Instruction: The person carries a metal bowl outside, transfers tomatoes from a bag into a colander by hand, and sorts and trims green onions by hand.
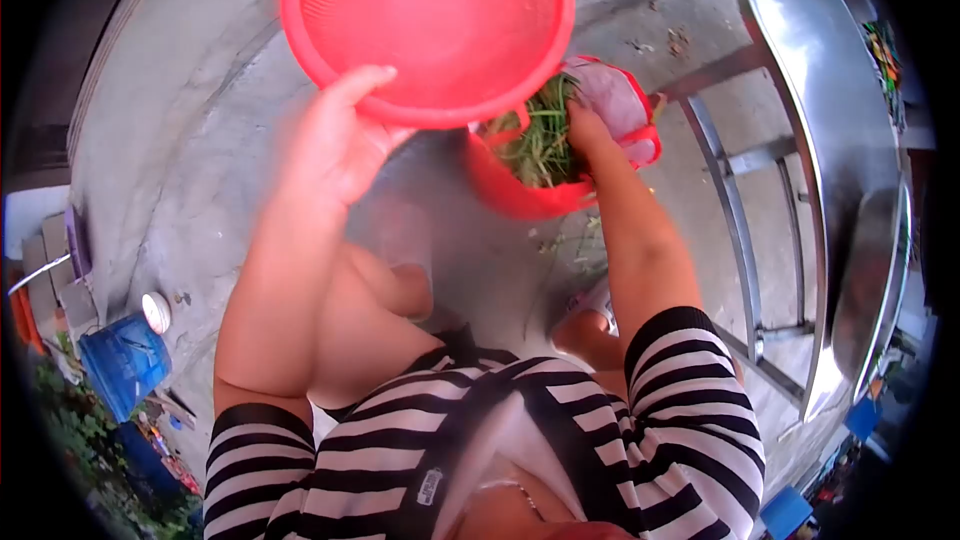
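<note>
My left hand [345,145] grips the rim of a round red plastic colander [430,20], thumb over the edge and the other fingers beneath it. The colander is held up at the top of the view, and no contents show in it. Below and to its right stands a red bag [530,202] with a pale lining, filled with long green leafy stalks [543,140]. My right hand [586,130] reaches down into the bag, among the stalks. Its fingers are hidden there, so their grip does not show. The colander's edge covers part of the bag.
A shiny metal table [800,40] with a tubular frame lies or stands at the right. On the left are a blue bucket [125,365] and a small white round container [156,312]. Leaf scraps [675,43] litter the concrete floor [200,70]. Plants [75,430] fill the lower left.
</note>
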`<state>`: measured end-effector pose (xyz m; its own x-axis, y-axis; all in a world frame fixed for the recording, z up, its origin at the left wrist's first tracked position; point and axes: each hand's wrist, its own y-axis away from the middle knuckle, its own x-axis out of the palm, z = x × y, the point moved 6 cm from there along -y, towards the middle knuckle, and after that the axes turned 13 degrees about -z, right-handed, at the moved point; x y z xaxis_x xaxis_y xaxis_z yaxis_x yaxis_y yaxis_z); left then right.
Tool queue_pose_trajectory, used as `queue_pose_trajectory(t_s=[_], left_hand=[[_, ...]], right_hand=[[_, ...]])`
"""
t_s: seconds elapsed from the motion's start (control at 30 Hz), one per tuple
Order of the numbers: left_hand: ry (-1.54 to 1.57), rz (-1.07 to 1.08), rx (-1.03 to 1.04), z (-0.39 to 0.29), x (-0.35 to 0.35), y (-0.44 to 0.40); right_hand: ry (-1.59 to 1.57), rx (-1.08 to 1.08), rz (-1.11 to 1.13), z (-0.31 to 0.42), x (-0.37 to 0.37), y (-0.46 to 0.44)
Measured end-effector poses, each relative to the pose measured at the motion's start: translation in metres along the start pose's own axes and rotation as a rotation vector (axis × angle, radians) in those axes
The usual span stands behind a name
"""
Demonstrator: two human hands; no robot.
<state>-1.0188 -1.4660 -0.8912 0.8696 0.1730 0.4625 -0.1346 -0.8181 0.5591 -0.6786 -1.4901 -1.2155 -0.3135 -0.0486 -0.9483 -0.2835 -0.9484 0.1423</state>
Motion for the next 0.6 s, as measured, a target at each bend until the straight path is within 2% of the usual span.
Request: queue_pose_trajectory(t_s=[0.03,0.07,0.17,0.3,0.4,0.47,0.6], left_hand=[[-0.007,0.003,-0.009,0.001,-0.001,-0.001],[-0.013,0.007,-0.023,0.004,-0.001,-0.002],[-0.044,0.048,-0.028,0.005,0.000,-0.002],[-0.077,0.037,-0.025,0.004,-0.003,-0.003],[-0.064,0.044,-0.008,0.005,-0.007,0.000],[-0.065,0.052,-0.013,0.005,-0.007,0.004],[-0.074,0.052,0.015,0.005,-0.009,0.008]], right_hand=[[-0.028,0.038,-0.020,0.008,0.004,0.000],[0.034,0.064,0.054,0.006,0.015,-0.002],[0.125,0.045,-0.193,0.000,0.034,0.001],[0.123,0.101,-0.038,0.000,0.022,0.008],[0.180,0.081,-0.051,0.012,0.014,0.011],[0.192,0.103,0.017,0.015,0.012,0.010],[0.144,0.201,0.013,0.015,-0.013,0.016]])
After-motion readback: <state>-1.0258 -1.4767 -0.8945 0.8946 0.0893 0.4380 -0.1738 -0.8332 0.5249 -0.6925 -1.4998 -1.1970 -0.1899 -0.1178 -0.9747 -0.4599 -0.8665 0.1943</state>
